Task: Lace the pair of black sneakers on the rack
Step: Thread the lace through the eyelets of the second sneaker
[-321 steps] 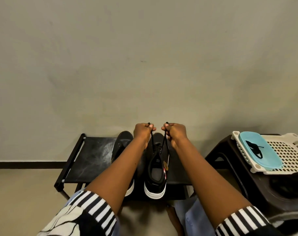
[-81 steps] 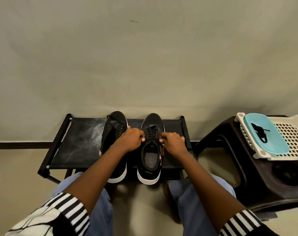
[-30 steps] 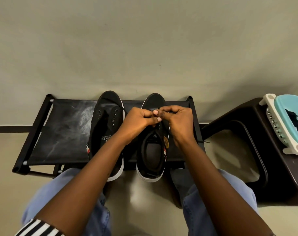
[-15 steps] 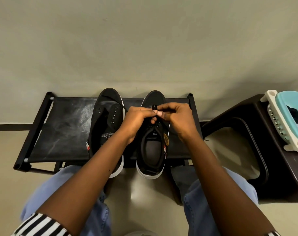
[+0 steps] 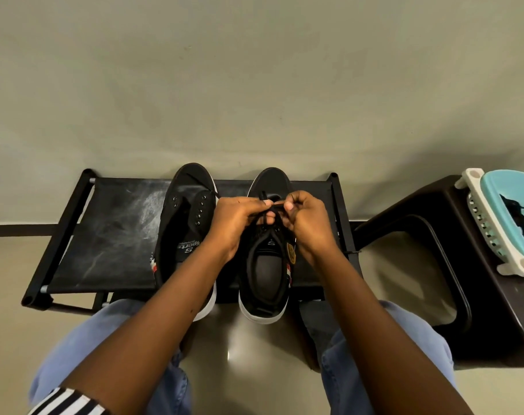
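Two black sneakers with white soles stand side by side on a low black rack (image 5: 111, 235). The left sneaker (image 5: 183, 223) shows bare eyelets and carries no lace. Over the tongue of the right sneaker (image 5: 266, 274), my left hand (image 5: 236, 220) and my right hand (image 5: 307, 223) each pinch a part of the black lace (image 5: 274, 208). The lace runs between my fingertips and down into the shoe's eyelets. My fingers hide most of the lacing.
A dark plastic stool (image 5: 434, 265) stands to the right. On it sits a white perforated basket (image 5: 476, 211) with a teal lid (image 5: 512, 214), and a second black lace (image 5: 516, 211) lies on that lid. The wall rises right behind the rack.
Both hands stayed over the right sneaker; they came slightly apart, with the lace now stretched between the fingertips. The view dipped down a little.
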